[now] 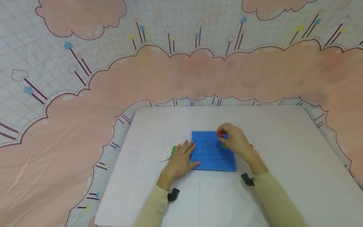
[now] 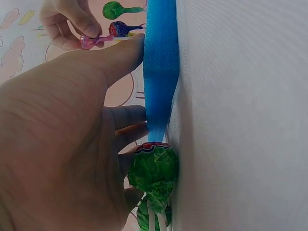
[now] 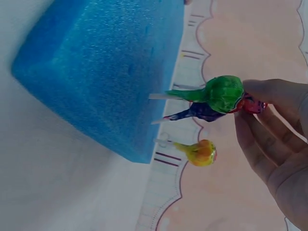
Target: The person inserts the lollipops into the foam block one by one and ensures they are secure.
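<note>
A blue foam board [image 1: 210, 159] with rows of small holes lies flat on the table. My right hand [image 1: 235, 140] pinches a red-pink lollipop [image 1: 219, 134] by its wrapped head over the board's far right part. In the right wrist view, a green lollipop [image 3: 224, 94], a dark blue lollipop [image 3: 207, 113] and a yellow lollipop [image 3: 201, 152] stand in the board by their sticks, close to that hand. My left hand [image 1: 181, 157] rests along the board's left edge, fingers extended and thumb on the near corner. Beside it, green-wrapped lollipops [image 2: 155, 168] lie on the table.
A white cloth covers the table [image 1: 198, 201]. Behind it hangs a patterned curtain [image 1: 212, 75] with clouds. Black camera mounts stick out from the left wrist [image 1: 173, 194] and the right wrist [image 1: 247, 179], low over the cloth.
</note>
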Demonstrator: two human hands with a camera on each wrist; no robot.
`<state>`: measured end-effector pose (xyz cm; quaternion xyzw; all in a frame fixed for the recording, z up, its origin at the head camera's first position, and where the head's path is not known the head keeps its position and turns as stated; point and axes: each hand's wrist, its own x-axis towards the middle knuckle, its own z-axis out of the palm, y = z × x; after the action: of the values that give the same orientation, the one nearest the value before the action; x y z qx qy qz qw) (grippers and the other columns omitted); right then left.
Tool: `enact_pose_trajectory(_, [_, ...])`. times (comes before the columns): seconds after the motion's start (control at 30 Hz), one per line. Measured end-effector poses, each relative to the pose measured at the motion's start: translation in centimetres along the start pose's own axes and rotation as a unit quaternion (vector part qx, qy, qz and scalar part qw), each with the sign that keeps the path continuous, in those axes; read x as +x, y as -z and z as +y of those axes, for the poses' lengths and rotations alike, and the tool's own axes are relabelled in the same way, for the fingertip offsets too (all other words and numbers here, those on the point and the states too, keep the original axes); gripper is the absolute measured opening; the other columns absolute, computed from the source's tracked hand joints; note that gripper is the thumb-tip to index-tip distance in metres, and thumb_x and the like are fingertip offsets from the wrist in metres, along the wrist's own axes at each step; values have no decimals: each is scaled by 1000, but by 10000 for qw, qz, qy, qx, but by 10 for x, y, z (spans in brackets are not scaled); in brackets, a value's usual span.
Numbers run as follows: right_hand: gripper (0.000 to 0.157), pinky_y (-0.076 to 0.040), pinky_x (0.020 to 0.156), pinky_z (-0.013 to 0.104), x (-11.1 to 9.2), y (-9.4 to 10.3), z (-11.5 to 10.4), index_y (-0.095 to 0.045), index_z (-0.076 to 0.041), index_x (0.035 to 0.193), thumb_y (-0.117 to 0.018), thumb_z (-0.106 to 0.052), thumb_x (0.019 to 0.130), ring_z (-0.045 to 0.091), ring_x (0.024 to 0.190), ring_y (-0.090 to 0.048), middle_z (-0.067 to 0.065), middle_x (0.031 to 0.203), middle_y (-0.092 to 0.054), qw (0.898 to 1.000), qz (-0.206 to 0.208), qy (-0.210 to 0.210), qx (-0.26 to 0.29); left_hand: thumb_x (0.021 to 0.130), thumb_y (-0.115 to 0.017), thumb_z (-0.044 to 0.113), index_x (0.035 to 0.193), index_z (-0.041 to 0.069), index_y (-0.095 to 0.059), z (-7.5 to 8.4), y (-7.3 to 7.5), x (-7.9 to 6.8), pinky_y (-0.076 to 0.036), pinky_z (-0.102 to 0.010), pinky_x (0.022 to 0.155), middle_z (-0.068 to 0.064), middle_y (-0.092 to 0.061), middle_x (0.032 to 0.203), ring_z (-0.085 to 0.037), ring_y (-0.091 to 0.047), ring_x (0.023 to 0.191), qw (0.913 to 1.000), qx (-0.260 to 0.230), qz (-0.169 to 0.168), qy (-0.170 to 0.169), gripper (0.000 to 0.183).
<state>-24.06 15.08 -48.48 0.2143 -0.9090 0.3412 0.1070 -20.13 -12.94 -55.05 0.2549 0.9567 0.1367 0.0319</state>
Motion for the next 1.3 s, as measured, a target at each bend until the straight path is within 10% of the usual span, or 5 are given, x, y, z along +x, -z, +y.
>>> enact_pose_trajectory(1.3, [20,-63,86,43,1,-14,16,-72,-8,99,-83,2,87,24,95,-68,6,109,-71,9992,-186,-268,-217,101,-54,65,165,10,-32,-1,0,0,-10,-49,131,-5,-24,173,-26,-13,161,10000,59,-47,5,87])
